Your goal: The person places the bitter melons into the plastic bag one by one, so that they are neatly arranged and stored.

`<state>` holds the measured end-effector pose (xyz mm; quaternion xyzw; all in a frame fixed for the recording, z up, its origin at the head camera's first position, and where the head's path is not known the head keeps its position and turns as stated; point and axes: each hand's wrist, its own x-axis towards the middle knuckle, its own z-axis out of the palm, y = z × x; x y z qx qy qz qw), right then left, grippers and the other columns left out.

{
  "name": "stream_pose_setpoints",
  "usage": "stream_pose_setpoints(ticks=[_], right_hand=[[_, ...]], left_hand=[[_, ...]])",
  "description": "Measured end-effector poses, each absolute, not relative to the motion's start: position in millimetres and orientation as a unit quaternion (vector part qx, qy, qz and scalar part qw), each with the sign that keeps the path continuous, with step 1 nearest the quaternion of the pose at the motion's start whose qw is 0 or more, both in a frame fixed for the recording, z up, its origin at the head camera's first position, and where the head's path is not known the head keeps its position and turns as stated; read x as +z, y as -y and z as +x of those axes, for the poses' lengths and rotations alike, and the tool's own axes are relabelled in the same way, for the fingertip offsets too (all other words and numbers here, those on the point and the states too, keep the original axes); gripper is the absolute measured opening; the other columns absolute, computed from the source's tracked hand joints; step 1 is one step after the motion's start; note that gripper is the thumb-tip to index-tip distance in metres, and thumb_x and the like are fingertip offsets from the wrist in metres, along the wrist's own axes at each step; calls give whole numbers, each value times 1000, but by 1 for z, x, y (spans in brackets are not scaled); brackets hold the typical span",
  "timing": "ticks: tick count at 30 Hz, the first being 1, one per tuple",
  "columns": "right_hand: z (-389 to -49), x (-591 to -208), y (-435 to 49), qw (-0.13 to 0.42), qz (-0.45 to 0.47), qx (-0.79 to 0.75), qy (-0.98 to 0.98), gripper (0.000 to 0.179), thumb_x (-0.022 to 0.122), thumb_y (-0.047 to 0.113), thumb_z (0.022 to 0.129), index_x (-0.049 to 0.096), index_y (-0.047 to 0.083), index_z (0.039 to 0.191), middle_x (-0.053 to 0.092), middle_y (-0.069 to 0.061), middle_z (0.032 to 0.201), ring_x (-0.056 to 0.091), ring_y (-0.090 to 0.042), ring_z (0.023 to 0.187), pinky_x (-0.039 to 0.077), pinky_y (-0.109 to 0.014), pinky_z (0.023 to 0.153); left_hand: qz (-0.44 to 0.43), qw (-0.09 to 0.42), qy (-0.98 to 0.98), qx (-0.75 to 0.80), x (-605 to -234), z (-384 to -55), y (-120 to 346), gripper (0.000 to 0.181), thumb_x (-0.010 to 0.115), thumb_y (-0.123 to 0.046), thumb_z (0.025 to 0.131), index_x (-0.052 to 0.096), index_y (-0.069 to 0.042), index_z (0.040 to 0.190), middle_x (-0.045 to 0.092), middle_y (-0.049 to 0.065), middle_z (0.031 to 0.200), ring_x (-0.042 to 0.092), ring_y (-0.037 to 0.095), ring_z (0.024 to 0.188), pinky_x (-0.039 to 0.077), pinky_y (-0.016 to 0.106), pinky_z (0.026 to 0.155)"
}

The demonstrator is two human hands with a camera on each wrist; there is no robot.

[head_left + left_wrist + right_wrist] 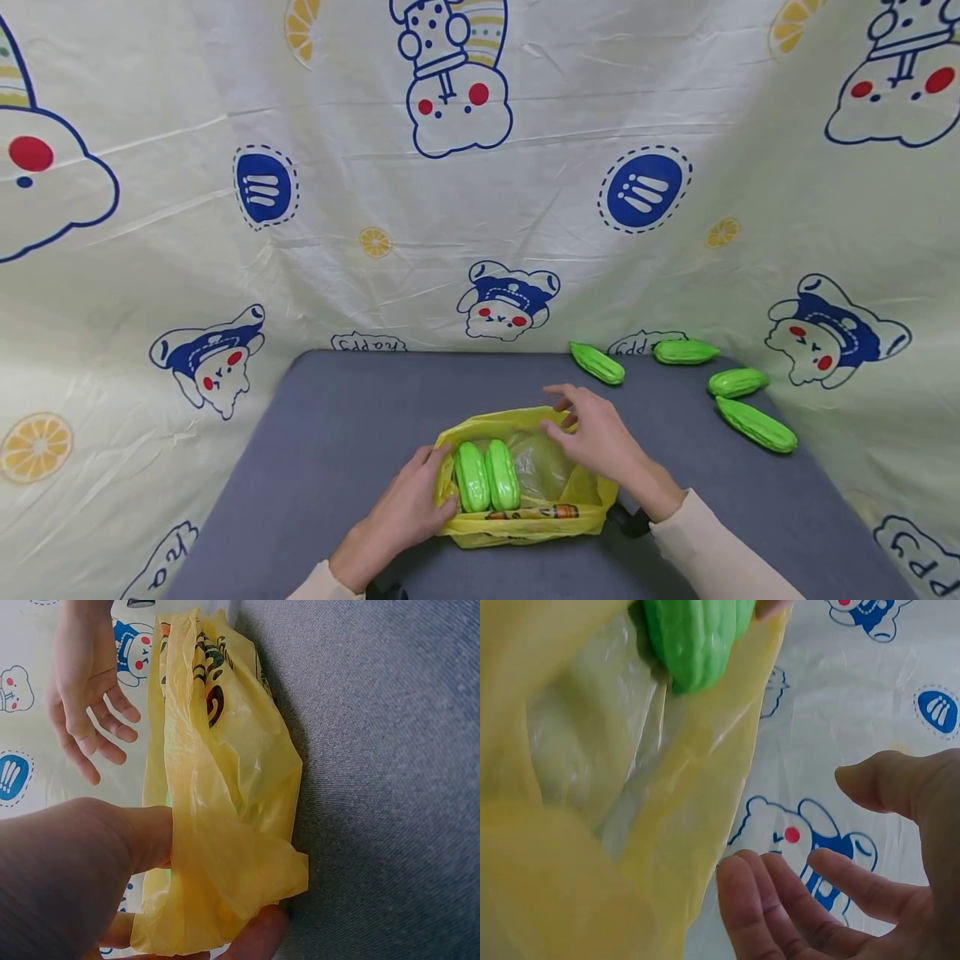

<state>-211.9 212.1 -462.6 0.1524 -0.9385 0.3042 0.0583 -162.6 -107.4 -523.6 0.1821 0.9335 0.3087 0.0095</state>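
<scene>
A yellow plastic bag (525,533) lies on the table with its mouth spread upward. Two glossy green, ridged bitter melons (487,477) rest side by side in its left part; the end of one bitter melon (694,645) shows in the right wrist view. My left hand (408,504) grips the bag's left side, thumb inside the rim and fingers around the outside. Over the bag's back right rim is my right hand (596,433), holding nothing, its fingers loosely bent and thumb apart.
Several more bitter melons lie at the table's back right: one (597,363) behind the bag, one (686,352) at the back edge, and two (756,423) close together by the right edge. A printed white sheet (337,167) hangs around the grey table (337,417).
</scene>
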Motion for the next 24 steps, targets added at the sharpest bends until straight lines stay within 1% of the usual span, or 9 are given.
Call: stream_pose_setpoints(ticks=[10,15,18,24], right_hand=[[-229,-461,-234,92,150,310,934,47,82,22,110,72,8,154,80,-19,128,81,-31,106,69,-54,90],[-240,-461,-248,108,146,307,934,47,82,22,111,72,6,154,79,-23,131,81,-36,109,68,-59,95],[-246,-462,-257,109,145,301,936,47,81,22,111,71,6,155,77,-25,135,80,-39,113,67,-62,97],[-258,-469,-272,92,134,296,941,50,79,25,113,69,7,158,72,-28,142,76,-47,123,64,-67,103]], left_hand=[[180,15,-935,306,-523,-164,108,79,86,-14,96,56,7,166,65,30,156,73,47,137,64,62,109],[182,12,-935,303,-523,-164,107,78,86,-13,96,56,7,166,65,30,155,73,46,136,64,62,108],[183,11,-936,302,-523,-165,107,79,86,-13,96,56,7,166,65,30,155,73,46,136,64,61,109],[181,14,-936,302,-523,-164,106,78,86,-13,97,56,6,166,65,30,157,72,46,138,64,62,109]])
